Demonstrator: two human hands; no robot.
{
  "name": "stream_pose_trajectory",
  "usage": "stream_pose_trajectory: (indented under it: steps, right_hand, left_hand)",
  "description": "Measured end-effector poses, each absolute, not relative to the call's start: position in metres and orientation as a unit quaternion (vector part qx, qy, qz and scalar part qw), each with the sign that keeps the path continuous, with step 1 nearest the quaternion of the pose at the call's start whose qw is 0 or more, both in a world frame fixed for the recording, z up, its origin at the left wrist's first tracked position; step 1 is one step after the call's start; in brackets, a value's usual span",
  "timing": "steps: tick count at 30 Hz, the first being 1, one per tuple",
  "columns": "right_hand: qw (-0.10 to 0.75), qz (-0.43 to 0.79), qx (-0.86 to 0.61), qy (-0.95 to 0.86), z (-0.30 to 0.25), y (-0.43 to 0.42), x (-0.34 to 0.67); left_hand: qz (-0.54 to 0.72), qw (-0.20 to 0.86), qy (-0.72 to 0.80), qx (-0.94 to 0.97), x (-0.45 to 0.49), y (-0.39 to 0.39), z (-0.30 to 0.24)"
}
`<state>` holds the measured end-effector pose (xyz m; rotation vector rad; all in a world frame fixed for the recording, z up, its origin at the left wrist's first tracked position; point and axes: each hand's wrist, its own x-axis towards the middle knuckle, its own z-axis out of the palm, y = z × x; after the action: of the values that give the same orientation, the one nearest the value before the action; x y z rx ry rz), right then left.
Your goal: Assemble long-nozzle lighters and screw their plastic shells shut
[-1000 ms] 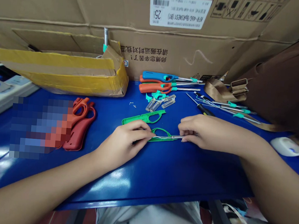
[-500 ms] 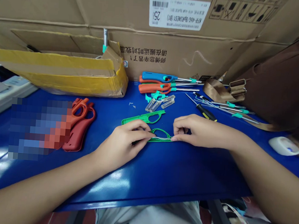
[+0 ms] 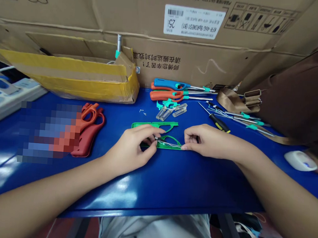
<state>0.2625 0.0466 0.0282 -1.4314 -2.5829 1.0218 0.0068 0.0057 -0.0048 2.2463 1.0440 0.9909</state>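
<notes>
We are working over the blue table point(image 3: 187, 183), where a green handle half point(image 3: 161, 145) is lying between our hands. Our left hand point(image 3: 131, 144) is pinching one end of the thin wires point(image 3: 170, 144), and our right hand point(image 3: 205, 139) is pinching them at the half's right end, its fingers hiding the rest. A second green half point(image 3: 147, 124) is lying just behind, and a screwdriver point(image 3: 219, 123) is resting beyond our right hand.

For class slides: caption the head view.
Left hand and right hand flank thin wires over a green lighter-handle half.
</notes>
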Motion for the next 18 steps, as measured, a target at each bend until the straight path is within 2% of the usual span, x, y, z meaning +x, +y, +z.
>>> stream_pose_trajectory:
  steps: [5,16,18]
  right_hand:
    - [0.016,0.314,-0.420,-0.851,0.030,0.047,0.269]
    - [0.126,0.060,-0.292,-0.946,0.018,0.033,0.248]
    - [0.147,0.046,-0.279,-0.948,0.013,0.031,0.243]
  left_hand:
    - [0.365,0.264,0.384,0.806,0.009,0.008,-0.009]
    - [0.388,0.261,0.382,0.797,0.007,0.013,-0.014]
    - [0.393,0.261,0.372,0.799,0.008,0.011,-0.013]
